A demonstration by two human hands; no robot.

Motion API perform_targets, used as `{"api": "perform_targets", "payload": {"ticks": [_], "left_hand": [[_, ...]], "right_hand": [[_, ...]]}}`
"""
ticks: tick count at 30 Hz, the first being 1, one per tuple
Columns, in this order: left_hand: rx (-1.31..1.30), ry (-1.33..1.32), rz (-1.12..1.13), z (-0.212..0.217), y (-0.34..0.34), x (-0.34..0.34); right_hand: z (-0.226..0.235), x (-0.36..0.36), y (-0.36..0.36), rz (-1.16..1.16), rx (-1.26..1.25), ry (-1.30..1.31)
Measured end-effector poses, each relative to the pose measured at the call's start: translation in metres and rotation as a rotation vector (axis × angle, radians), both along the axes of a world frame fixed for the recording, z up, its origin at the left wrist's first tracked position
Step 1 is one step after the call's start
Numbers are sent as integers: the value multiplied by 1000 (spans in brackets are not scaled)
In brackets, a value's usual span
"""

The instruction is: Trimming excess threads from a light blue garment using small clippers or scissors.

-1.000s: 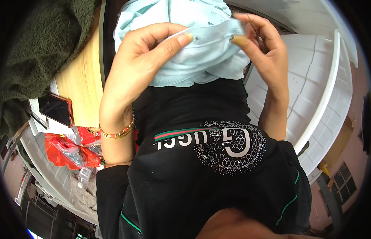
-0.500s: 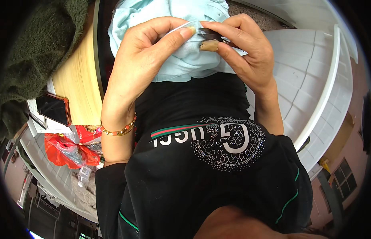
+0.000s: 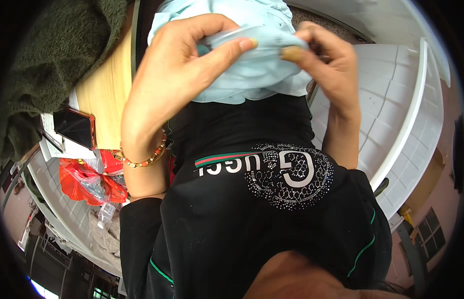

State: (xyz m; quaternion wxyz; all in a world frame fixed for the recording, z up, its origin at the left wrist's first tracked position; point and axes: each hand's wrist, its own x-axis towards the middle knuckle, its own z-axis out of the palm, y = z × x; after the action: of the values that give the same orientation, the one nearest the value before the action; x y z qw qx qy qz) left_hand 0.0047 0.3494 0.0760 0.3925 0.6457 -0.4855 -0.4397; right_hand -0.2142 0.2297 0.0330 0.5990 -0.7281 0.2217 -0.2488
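Left hand (image 3: 184, 65): thumb and fingers clamped on the edge of 1 pale blue garment (image 3: 252, 74), which is bunched to the right of the desk's (image 3: 107, 84) right edge; right hand (image 3: 334, 65): at the garment's right end, blurred, closure cannot be told; 1 tan cover (image 3: 293, 54) on the right thumb; 1 phone (image 3: 75, 128) at the desk's lower left corner; 1 dark green cloth (image 3: 57, 55) along the desk's left side; 1 red bag (image 3: 72, 182) below the desk's lower edge.

to your left, a pale yellow wood-grain tabletop (image 3: 106, 97); to your right, a white, raised-rim, trough-like table (image 3: 379, 109); beyond it, a dull pink wall (image 3: 444, 199) and a dark, multi-paned window (image 3: 428, 231); ahead of you, a strip of speckled brown floor (image 3: 336, 31).
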Motion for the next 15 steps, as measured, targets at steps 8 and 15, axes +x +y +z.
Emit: {"api": "perform_targets", "payload": {"ticks": [8, 15], "left_hand": [[-59, 307, 48, -7, 9, 10], [-61, 332, 81, -11, 7, 5]], "right_hand": [[0, -17, -14, -165, -82, 80], [11, 13, 6, 36, -371, 26]]}}
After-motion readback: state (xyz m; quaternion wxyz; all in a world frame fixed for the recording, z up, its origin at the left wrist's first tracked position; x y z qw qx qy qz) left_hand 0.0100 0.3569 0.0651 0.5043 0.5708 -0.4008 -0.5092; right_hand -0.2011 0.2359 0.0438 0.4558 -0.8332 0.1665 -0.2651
